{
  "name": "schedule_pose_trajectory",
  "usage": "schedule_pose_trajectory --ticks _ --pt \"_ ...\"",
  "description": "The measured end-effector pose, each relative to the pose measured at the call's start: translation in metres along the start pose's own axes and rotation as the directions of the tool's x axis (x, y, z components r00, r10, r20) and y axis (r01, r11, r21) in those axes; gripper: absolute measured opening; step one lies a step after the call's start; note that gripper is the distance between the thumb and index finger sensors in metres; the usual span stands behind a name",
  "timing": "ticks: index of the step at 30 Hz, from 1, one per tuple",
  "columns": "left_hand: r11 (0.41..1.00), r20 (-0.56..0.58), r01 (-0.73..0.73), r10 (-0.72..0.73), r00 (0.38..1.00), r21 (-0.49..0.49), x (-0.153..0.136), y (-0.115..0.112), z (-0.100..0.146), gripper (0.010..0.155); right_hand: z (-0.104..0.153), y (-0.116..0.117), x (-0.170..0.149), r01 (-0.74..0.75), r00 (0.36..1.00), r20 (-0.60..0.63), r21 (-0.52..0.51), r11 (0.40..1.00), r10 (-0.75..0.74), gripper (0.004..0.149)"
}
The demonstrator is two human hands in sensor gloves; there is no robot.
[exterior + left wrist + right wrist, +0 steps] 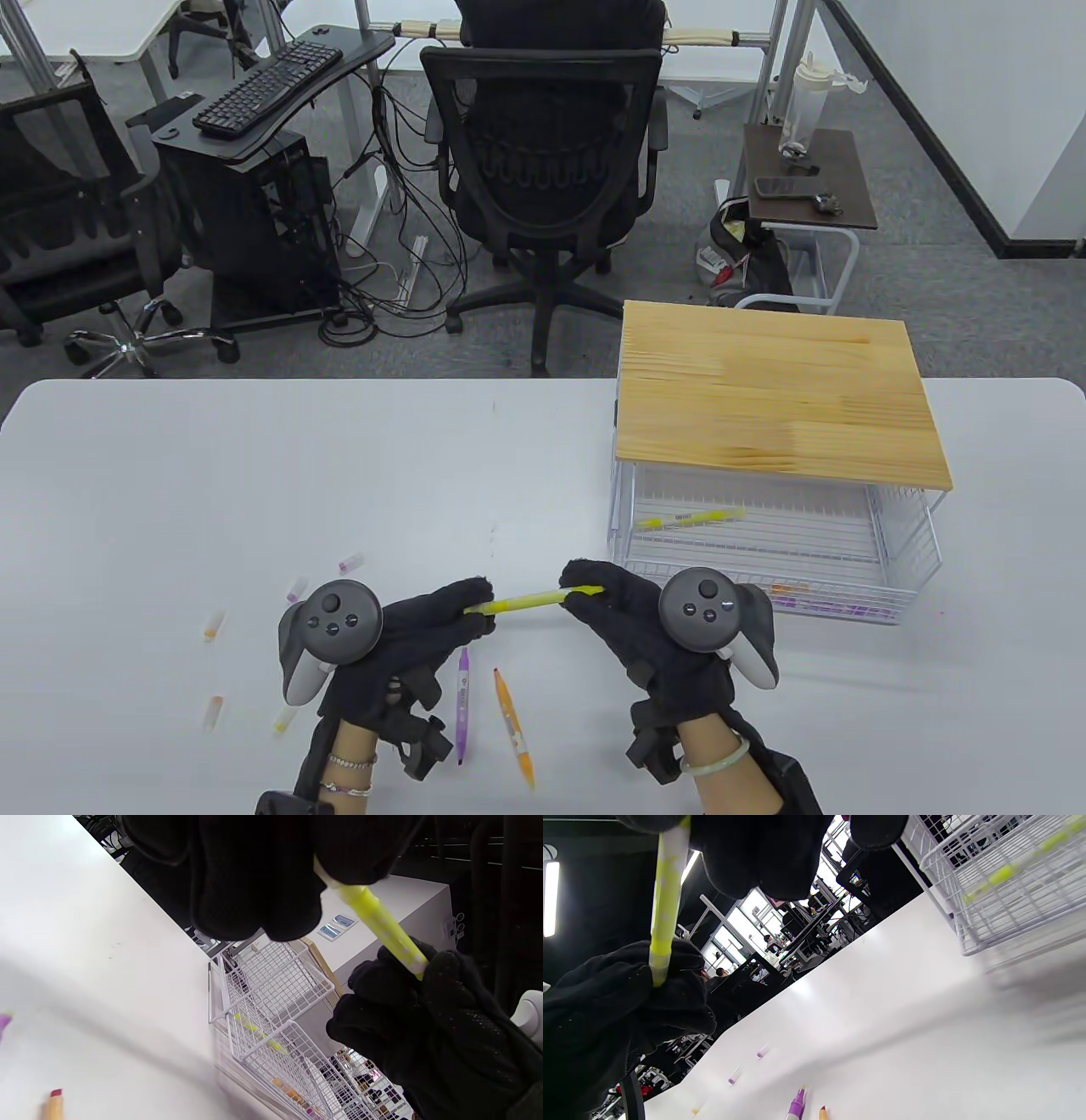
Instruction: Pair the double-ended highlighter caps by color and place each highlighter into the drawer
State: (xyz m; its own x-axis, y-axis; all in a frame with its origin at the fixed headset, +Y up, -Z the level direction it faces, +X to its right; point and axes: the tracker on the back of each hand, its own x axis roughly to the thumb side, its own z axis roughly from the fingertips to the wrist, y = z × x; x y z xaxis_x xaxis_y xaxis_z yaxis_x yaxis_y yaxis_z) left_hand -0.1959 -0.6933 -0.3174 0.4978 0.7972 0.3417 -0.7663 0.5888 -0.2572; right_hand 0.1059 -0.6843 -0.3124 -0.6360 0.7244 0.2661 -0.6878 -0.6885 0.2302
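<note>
A yellow highlighter hangs level above the table between both hands. My left hand pinches its left end and my right hand pinches its right end. A purple highlighter and an orange highlighter lie uncapped on the table below the hands. Loose caps lie to the left: two purple, two orange and one yellow. The white wire drawer stands pulled out at the right with a yellow highlighter in it and orange and purple ones near its front.
A wooden board tops the wire drawer frame. The white table stretches wide at the left and centre. Beyond its far edge stand a black office chair, a computer desk and a small side table.
</note>
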Motion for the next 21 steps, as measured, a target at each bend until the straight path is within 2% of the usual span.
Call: schedule_pose_trajectory --ticks 5,9,12,15,21 --pt "1.0 0.005 0.027 -0.027 1.0 -0.007 -0.001 0.002 0.001 0.049 -0.004 0.004 -0.004 -0.024 0.999 -0.023 0.02 1.0 0.024 0.045" --pt "1.0 0.021 0.019 -0.019 1.0 0.017 0.005 0.0 0.001 0.049 0.0 -0.002 -0.004 -0.064 0.998 -0.014 -0.004 0.998 0.064 0.044" --pt "0.997 0.027 0.071 -0.072 0.997 0.025 0.011 -0.002 0.002 0.049 0.0 -0.002 -0.008 -0.051 0.999 -0.019 0.01 0.999 0.051 0.043" --pt "0.99 0.03 0.133 -0.135 0.99 0.046 0.016 -0.003 0.005 0.049 0.0 -0.001 -0.008 -0.019 1.0 -0.016 0.031 0.999 0.019 0.043" --pt "0.978 0.061 0.163 -0.172 0.983 0.126 0.02 -0.002 0.006 0.048 0.002 0.0 0.001 -0.075 0.997 -0.006 -0.001 0.997 0.075 0.043"
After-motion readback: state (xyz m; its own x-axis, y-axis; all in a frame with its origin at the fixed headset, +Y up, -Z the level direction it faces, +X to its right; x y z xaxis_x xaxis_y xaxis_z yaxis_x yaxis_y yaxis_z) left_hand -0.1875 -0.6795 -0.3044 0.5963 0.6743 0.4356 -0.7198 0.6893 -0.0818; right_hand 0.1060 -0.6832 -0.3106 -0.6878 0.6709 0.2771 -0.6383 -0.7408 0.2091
